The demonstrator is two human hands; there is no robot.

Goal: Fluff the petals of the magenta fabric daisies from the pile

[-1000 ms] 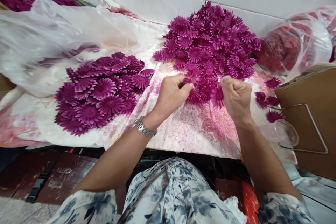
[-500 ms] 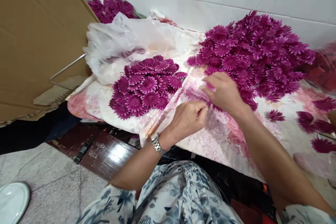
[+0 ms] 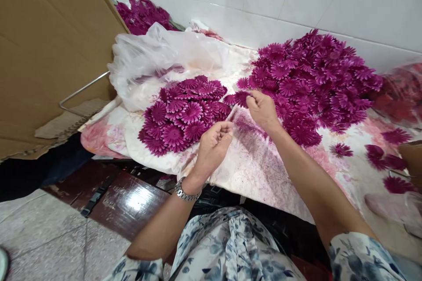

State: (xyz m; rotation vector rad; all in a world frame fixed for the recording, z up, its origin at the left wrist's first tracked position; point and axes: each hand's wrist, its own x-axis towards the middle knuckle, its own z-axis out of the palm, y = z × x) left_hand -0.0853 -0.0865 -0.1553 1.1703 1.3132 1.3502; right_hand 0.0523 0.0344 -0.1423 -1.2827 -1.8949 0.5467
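Note:
My right hand [image 3: 262,107] pinches a purple artificial flower head [image 3: 242,99] between thumb and fingers, above the cloth between two piles. To its right rises the large loose heap of purple flower heads [image 3: 313,83]. My left hand [image 3: 216,142], with a metal watch on the wrist, is half curled, its thumb a little apart from the fingers, and nothing shows in it. It hovers at the near right edge of the smaller pile of flattened, stacked flower heads [image 3: 180,116].
A stained white cloth [image 3: 257,162] covers the table. Behind the smaller pile lies a clear plastic bag [image 3: 165,48]. A cardboard box [image 3: 49,48] stands at the left, and a tiled wall [image 3: 237,4] closes off the back. Several loose flower heads [image 3: 395,136] are scattered at the right.
My right hand has drawn left from the large heap's edge and now holds a flower head. My left hand has shifted left and down, loosening from a fist.

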